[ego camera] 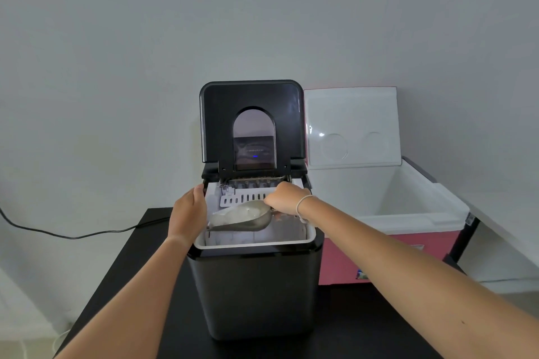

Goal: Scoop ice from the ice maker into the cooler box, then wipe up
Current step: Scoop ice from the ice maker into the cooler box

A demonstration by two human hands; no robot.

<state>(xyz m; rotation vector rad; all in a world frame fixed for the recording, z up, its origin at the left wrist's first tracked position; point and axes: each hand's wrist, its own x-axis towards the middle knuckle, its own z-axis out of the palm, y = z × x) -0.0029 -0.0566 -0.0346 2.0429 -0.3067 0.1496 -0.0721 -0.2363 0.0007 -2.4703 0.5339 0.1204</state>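
A black ice maker (253, 285) stands on a black table with its lid (252, 102) raised upright. My right hand (287, 197) grips the handle of a metal scoop (245, 220) over the white ice basket (256, 237); the scoop holds ice and points left. My left hand (189, 207) rests on the left rim of the ice maker, its fingers wrapped over the edge. To the right stands a pink cooler box (408, 245) with a white inside and its white lid (353, 125) open against the wall.
The black table (122, 280) ends close on the left. A black power cord (73, 234) runs left from the ice maker along the wall. A white surface (507, 221) lies to the right of the cooler.
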